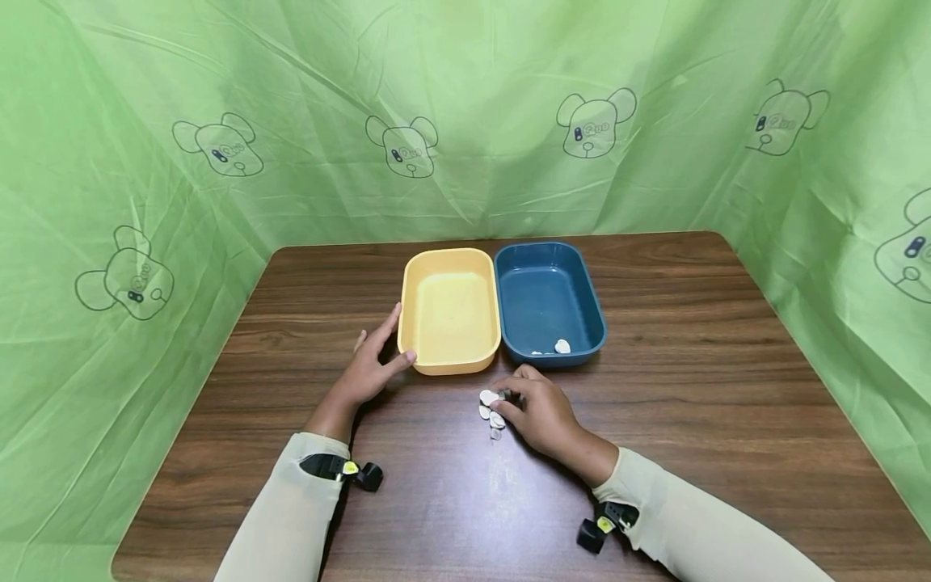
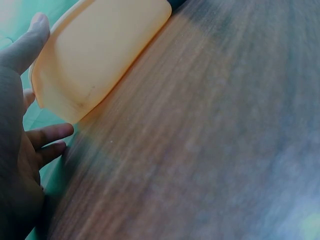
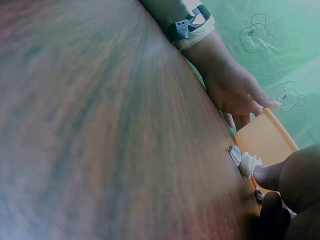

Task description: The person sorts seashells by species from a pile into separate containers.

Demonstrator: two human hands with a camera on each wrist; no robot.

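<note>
At left, the left hand (image 1: 367,372) is spread against the yellow plastic tray (image 1: 451,311), thumb at its near corner; I can't see all its fingertips. Just in front of the trays, between the hands and right at the right hand's fingertips, lies a cluster of small white roundish pieces (image 1: 485,412), partly covered; what they are I can't make out. The right hand (image 1: 549,416) curls over them, but whether it pinches one I cannot tell. Beyond it, the blue tray (image 1: 545,299) holds a white piece (image 1: 562,347), another mostly hidden by the near rim.
</note>
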